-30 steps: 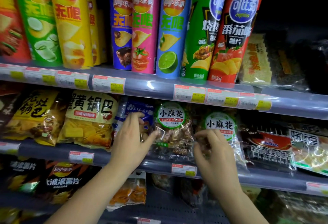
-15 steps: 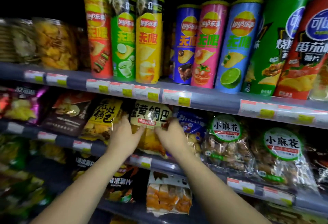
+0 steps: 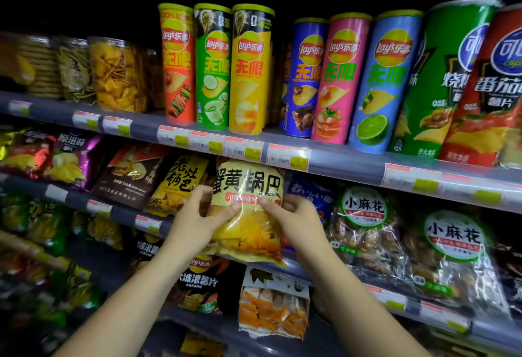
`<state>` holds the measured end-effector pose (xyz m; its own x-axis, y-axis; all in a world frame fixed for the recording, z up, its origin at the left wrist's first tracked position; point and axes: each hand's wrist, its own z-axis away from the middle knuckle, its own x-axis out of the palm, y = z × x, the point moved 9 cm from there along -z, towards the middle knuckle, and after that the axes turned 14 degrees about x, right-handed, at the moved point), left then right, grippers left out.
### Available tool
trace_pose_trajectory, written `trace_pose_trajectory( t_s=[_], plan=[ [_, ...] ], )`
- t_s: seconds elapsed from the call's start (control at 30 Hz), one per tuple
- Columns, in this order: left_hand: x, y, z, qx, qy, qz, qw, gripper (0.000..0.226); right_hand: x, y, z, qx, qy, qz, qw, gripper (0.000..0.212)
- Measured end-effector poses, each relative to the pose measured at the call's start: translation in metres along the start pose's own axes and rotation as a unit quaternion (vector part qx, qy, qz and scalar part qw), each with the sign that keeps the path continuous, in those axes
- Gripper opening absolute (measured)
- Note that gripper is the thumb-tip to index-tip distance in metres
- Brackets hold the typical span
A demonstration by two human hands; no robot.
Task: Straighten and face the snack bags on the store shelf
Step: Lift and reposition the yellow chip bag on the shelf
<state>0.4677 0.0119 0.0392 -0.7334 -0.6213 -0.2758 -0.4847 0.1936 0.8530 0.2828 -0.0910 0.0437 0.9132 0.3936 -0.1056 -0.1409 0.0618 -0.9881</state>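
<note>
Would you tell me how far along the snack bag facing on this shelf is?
Looks done: the clear twist bags face forward. In hand: left hand and right hand grip the yellow bag at the shelf edge. Still to do: the gold bag and brown bag to its left lean askew.

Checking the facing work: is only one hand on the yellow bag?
No, the left hand and the right hand both grip the yellow bag, one at each side.

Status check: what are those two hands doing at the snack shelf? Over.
Left hand and right hand both grip the yellow snack bag, label facing out. Bag overhangs the shelf rail. Blue bag close beside.
</note>
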Motion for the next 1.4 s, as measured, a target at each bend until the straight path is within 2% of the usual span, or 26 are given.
trace_pose_trajectory(
  t_s=[0.1,0.2,0.23,0.3,0.37,0.4,0.43,0.5,0.57,0.67,0.77,0.87,1.0,1.07,1.13,1.17,1.33,1.4],
  plan=[
    [0.009,-0.004,0.031,-0.055,-0.024,0.111,0.992,0.070,-0.005,0.012,0.024,-0.008,-0.047,-0.011,0.999,0.038],
    [0.014,-0.012,0.047,-0.086,-0.029,0.173,0.981,0.095,-0.002,0.030,0.031,0.026,-0.107,0.008,0.994,0.068],
    [0.015,-0.013,0.049,-0.085,-0.035,0.181,0.979,0.096,0.001,0.034,0.034,0.045,-0.135,0.001,0.990,0.077],
    [0.016,-0.016,0.051,-0.085,-0.046,0.200,0.975,0.079,0.002,0.043,0.034,0.077,-0.169,-0.019,0.982,0.085],
    [0.015,-0.022,0.056,-0.111,-0.065,0.242,0.962,0.076,0.000,0.045,0.037,0.071,-0.184,-0.036,0.980,0.062],
    [0.015,-0.024,0.058,-0.126,-0.082,0.253,0.956,0.081,-0.001,0.048,0.039,0.068,-0.189,-0.046,0.979,0.048],
    [0.015,-0.027,0.062,-0.133,-0.106,0.258,0.951,0.087,-0.001,0.050,0.042,0.070,-0.194,-0.054,0.977,0.044],
    [0.014,-0.030,0.066,-0.134,-0.144,0.257,0.946,0.094,0.002,0.058,0.044,0.072,-0.210,-0.057,0.973,0.068],
    [0.010,-0.036,0.066,-0.133,-0.158,0.265,0.942,0.084,0.005,0.063,0.044,0.069,-0.222,-0.072,0.970,0.085],
    [0.002,-0.042,0.064,-0.128,-0.169,0.286,0.934,0.060,0.009,0.064,0.045,0.059,-0.203,-0.113,0.971,0.086],
    [-0.007,-0.035,0.059,-0.073,-0.198,0.234,0.949,0.044,0.020,0.052,0.052,0.026,-0.138,-0.079,0.987,0.084],
    [-0.026,-0.028,0.048,-0.031,-0.229,0.214,0.949,0.050,0.031,0.044,0.056,0.012,-0.060,-0.063,0.996,0.075],
    [-0.056,-0.006,0.009,0.025,-0.170,0.262,0.950,0.064,0.054,0.036,0.067,-0.005,-0.049,-0.004,0.999,0.057],
    [-0.061,0.008,-0.004,0.035,-0.140,0.268,0.953,0.050,0.068,0.033,0.073,-0.012,-0.055,0.015,0.998,0.050],
    [-0.063,0.019,-0.012,0.043,-0.128,0.256,0.957,0.023,0.077,0.033,0.078,-0.013,-0.053,0.016,0.998,0.055],
    [-0.062,0.021,-0.014,0.043,-0.133,0.251,0.958,0.018,0.077,0.033,0.080,-0.012,-0.048,0.014,0.999,0.058],
    [-0.053,0.011,-0.008,0.012,-0.225,0.258,0.940,0.028,0.064,0.032,0.085,-0.010,-0.028,-0.008,1.000,0.054],
    [-0.051,0.005,-0.005,0.010,-0.216,0.264,0.940,0.027,0.061,0.031,0.088,-0.009,-0.023,-0.005,1.000,0.054]
  ],
)
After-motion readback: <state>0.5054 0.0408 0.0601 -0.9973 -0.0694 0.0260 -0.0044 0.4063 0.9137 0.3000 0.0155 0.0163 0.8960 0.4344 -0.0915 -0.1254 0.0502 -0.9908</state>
